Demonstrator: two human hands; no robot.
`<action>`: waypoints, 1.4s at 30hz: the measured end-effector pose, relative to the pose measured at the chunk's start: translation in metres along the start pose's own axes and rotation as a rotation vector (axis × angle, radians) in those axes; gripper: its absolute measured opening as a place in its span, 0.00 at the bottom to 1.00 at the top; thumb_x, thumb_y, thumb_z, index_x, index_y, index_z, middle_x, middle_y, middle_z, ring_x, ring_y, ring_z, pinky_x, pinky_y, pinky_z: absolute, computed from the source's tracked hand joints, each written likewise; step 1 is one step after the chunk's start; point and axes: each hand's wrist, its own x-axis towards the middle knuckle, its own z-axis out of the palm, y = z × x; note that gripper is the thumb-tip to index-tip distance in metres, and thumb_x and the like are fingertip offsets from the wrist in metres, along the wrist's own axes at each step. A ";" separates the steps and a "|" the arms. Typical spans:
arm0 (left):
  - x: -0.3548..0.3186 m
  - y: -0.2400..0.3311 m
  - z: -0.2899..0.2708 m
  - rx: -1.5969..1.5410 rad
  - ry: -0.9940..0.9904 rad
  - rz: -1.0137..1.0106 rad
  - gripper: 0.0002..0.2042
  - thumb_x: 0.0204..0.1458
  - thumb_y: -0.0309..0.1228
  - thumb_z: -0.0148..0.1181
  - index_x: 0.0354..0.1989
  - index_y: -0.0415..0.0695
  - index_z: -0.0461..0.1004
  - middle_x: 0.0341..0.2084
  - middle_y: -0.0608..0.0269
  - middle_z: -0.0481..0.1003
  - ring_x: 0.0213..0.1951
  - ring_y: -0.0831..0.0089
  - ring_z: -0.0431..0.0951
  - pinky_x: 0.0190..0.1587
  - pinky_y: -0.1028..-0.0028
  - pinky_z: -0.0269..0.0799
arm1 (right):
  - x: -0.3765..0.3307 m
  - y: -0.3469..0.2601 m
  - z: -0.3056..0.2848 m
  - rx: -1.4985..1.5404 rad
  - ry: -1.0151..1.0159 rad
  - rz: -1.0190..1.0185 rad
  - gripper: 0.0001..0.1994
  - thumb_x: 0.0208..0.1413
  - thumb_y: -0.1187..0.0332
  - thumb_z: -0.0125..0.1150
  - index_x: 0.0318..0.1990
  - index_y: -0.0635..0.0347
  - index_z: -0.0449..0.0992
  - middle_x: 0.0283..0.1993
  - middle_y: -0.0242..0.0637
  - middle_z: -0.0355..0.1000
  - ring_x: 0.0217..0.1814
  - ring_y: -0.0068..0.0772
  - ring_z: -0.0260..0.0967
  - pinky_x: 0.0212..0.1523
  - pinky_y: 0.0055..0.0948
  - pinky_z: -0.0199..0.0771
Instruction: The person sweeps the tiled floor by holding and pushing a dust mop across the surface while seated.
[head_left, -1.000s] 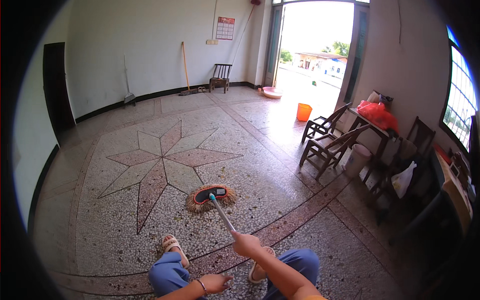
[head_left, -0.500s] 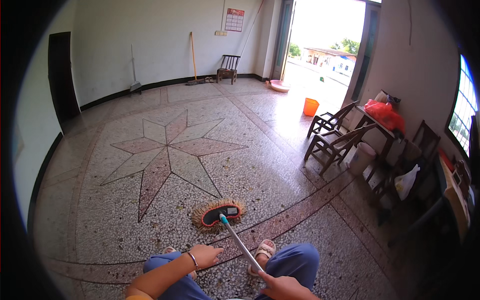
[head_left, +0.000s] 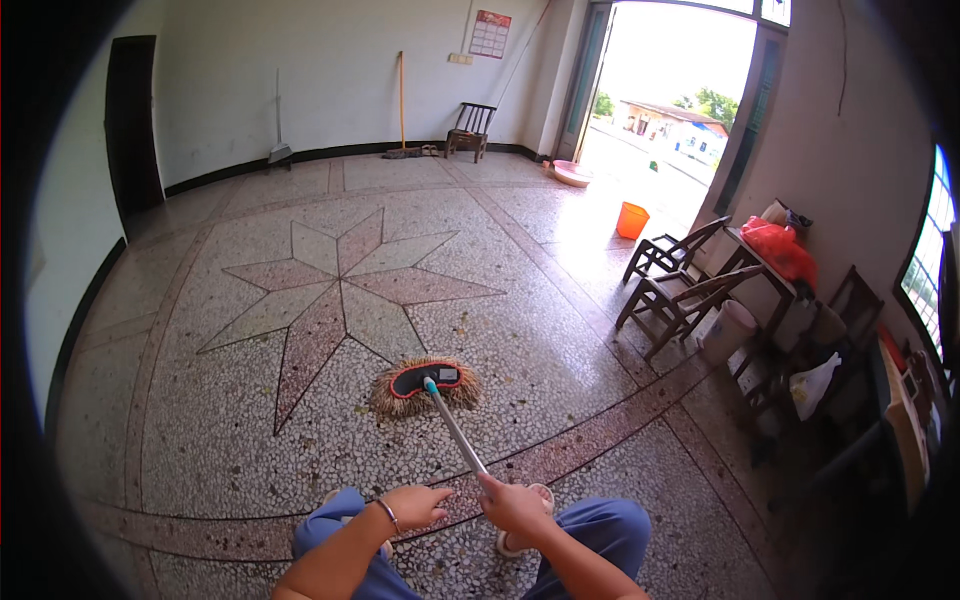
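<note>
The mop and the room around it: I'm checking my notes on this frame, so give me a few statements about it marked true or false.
1. The right hand grips the mop handle. True.
2. The left hand is wrapped round the handle too. False: it is open beside the handle, apart from it.
3. The mop head lies on the terrazzo floor near a lower point of the star pattern. True.
4. The orange bucket stands by the dark door on the left. False: it stands near the bright open doorway.
5. A wooden chair stands against the far wall. True.
</note>
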 end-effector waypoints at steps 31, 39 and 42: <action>-0.020 -0.008 0.005 0.001 0.009 -0.071 0.25 0.51 0.43 0.50 0.56 0.46 0.58 0.39 0.47 0.72 0.42 0.53 0.71 0.43 0.60 0.66 | -0.056 0.003 0.013 -0.023 -0.104 0.006 0.24 0.50 0.58 0.46 0.58 0.42 0.58 0.29 0.50 0.72 0.32 0.53 0.71 0.33 0.45 0.70; -0.006 -0.042 0.004 -0.004 0.109 -0.246 0.24 0.50 0.42 0.50 0.55 0.46 0.61 0.45 0.49 0.70 0.48 0.55 0.69 0.49 0.62 0.64 | 0.045 0.000 0.094 0.045 0.006 -0.048 0.31 0.46 0.59 0.50 0.61 0.42 0.51 0.37 0.52 0.71 0.39 0.54 0.70 0.39 0.46 0.68; -0.006 -0.048 0.013 -0.010 0.103 -0.218 0.24 0.50 0.42 0.50 0.55 0.46 0.61 0.45 0.49 0.70 0.47 0.55 0.69 0.49 0.62 0.64 | 0.015 -0.007 0.104 0.057 -0.040 -0.079 0.32 0.47 0.62 0.48 0.62 0.42 0.48 0.35 0.54 0.71 0.37 0.55 0.70 0.38 0.47 0.68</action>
